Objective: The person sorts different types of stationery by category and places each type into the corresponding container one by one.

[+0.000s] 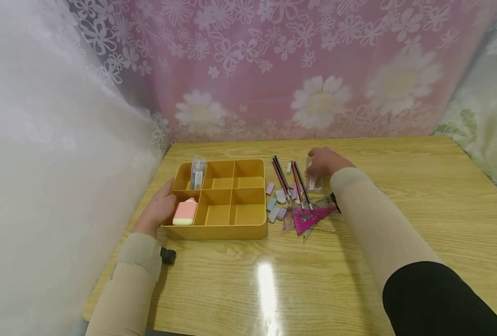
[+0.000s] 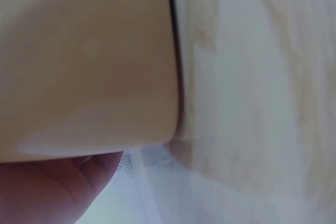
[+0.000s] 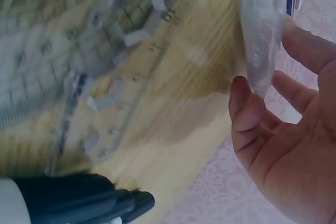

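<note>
A yellow organizer box (image 1: 215,232) with several compartments stands on the table. My left hand (image 1: 159,208) holds its left wall; in the left wrist view, part of that hand shows beside the box's corner. A pink and cream bottle-shaped item (image 1: 185,212) lies in the front left compartment. Behind it, a clear plastic piece with a white label (image 1: 198,173) leans in the back left one. Right of the pencils, my right hand (image 1: 325,161) pinches a clear plastic pouch (image 3: 262,30) between thumb and fingers. What the pouch contains is unclear.
Between box and right arm lie dark and red pencils (image 1: 281,177), several pastel erasers (image 1: 273,214), a magenta set square (image 1: 309,219) and clear rulers (image 3: 131,98). A pale curtain (image 1: 63,140) borders the left side; a pink floral one (image 1: 248,93) hangs behind the table.
</note>
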`<state>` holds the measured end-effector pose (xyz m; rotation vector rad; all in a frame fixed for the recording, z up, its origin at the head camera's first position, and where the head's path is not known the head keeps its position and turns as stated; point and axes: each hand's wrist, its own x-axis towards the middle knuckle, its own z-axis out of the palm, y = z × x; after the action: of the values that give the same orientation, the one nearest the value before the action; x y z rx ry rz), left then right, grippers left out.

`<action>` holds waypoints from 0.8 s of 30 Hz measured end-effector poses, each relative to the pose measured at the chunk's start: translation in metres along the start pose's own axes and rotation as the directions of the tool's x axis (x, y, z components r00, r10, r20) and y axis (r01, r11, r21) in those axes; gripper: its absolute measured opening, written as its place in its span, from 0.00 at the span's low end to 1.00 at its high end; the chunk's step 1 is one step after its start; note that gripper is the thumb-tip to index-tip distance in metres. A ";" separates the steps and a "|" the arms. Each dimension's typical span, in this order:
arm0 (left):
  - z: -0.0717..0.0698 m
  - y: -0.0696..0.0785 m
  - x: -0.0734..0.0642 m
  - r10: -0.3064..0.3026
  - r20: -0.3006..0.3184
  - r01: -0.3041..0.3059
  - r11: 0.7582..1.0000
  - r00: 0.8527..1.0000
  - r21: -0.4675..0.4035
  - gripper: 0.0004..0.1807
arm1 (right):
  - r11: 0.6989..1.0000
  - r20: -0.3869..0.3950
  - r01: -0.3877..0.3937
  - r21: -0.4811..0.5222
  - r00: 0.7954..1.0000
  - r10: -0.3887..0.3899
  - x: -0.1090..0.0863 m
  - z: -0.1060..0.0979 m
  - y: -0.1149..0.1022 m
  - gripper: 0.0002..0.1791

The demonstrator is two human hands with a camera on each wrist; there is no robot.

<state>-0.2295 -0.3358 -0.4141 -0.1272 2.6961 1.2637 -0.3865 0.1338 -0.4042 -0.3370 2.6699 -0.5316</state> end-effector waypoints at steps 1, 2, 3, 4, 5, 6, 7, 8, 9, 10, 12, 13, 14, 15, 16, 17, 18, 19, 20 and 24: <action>0.000 0.000 0.000 0.002 -0.002 -0.002 1.000 1.000 0.003 0.37 | 1.000 -0.008 0.006 0.009 1.000 -0.006 0.001 0.000 0.000 0.42; 0.000 0.000 0.000 0.002 -0.006 -0.002 1.000 1.000 0.010 0.37 | 1.000 -0.016 0.010 0.024 1.000 -0.009 0.001 0.000 0.001 0.42; 0.000 0.000 0.001 0.003 -0.009 -0.003 1.000 1.000 0.016 0.37 | 0.999 -0.020 0.013 0.040 1.000 -0.013 0.003 0.001 0.003 0.41; -0.001 0.000 0.001 0.006 -0.012 -0.006 1.000 1.000 0.021 0.37 | 0.998 -0.027 0.019 0.058 0.999 -0.018 0.005 0.001 0.005 0.41; -0.001 0.000 0.002 0.011 -0.012 -0.010 1.000 1.000 0.021 0.37 | 0.997 -0.032 0.022 0.073 0.999 -0.020 0.006 0.002 0.007 0.41; -0.001 0.000 0.002 0.014 -0.012 -0.014 1.000 1.000 0.017 0.37 | 0.996 -0.038 0.022 0.083 0.999 -0.019 0.007 0.003 0.009 0.41; -0.001 0.000 0.002 0.014 -0.011 -0.014 1.000 1.000 0.013 0.37 | 0.996 -0.047 0.021 0.092 0.999 -0.017 0.008 0.004 0.010 0.40; -0.001 0.000 0.002 0.011 -0.010 -0.011 1.000 1.000 0.010 0.38 | 0.994 -0.057 0.017 0.107 0.998 -0.011 0.009 0.005 0.012 0.40; 0.000 0.000 0.001 0.008 -0.010 -0.007 1.000 1.000 0.010 0.38 | 0.993 -0.070 0.016 0.116 0.998 -0.008 0.009 0.006 0.013 0.39; 0.000 0.001 0.002 0.007 -0.009 -0.007 1.000 1.000 0.009 0.38 | 0.993 -0.083 0.012 0.120 0.997 -0.002 0.009 0.006 0.014 0.39; 0.001 0.001 0.002 -0.004 -0.007 0.004 1.000 1.000 0.017 0.37 | 0.992 -0.106 0.008 0.124 0.994 0.005 0.008 0.007 0.015 0.37; 0.001 0.001 0.002 -0.008 -0.006 0.008 1.000 1.000 0.018 0.37 | 0.991 -0.112 0.010 0.137 0.994 0.005 0.007 0.007 0.014 0.36; 0.001 0.001 0.001 -0.010 -0.006 0.011 1.000 1.000 0.021 0.37 | 0.989 -0.114 0.011 0.150 0.993 0.006 0.006 0.007 0.014 0.35; 0.002 0.001 0.001 -0.012 -0.005 0.012 1.000 1.000 0.022 0.37 | 0.988 -0.113 0.014 0.153 0.994 0.004 0.006 0.006 0.014 0.34; 0.002 0.000 0.000 -0.011 -0.004 0.011 1.000 1.000 0.021 0.37 | 0.987 -0.109 0.015 0.159 0.994 0.003 0.005 0.006 0.013 0.33; 0.002 0.000 0.000 -0.011 -0.003 0.011 1.000 1.000 0.023 0.37 | 0.987 -0.110 0.018 0.160 0.994 0.000 0.004 0.005 0.013 0.33; 0.001 0.000 0.000 -0.010 -0.005 0.010 1.000 1.000 0.022 0.37 | 0.987 -0.114 0.024 0.159 0.993 -0.006 0.003 0.003 0.012 0.32; 0.001 0.000 0.000 -0.006 -0.007 0.006 1.000 1.000 0.022 0.37 | 0.988 -0.119 0.029 0.152 0.993 -0.011 0.002 0.002 0.012 0.32; 0.001 0.000 0.000 -0.005 -0.011 0.005 1.000 1.000 0.024 0.37 | 0.989 -0.123 0.032 0.148 0.992 -0.014 0.002 0.000 0.011 0.33; 0.000 0.000 0.000 0.000 -0.016 0.000 1.000 1.000 0.020 0.37 | 0.991 -0.139 0.056 0.121 0.990 -0.039 -0.001 -0.012 0.006 0.33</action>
<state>-0.2298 -0.3362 -0.4140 -0.1361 2.7219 1.2401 -0.3913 0.1434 -0.3965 -0.3405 2.7481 -0.7580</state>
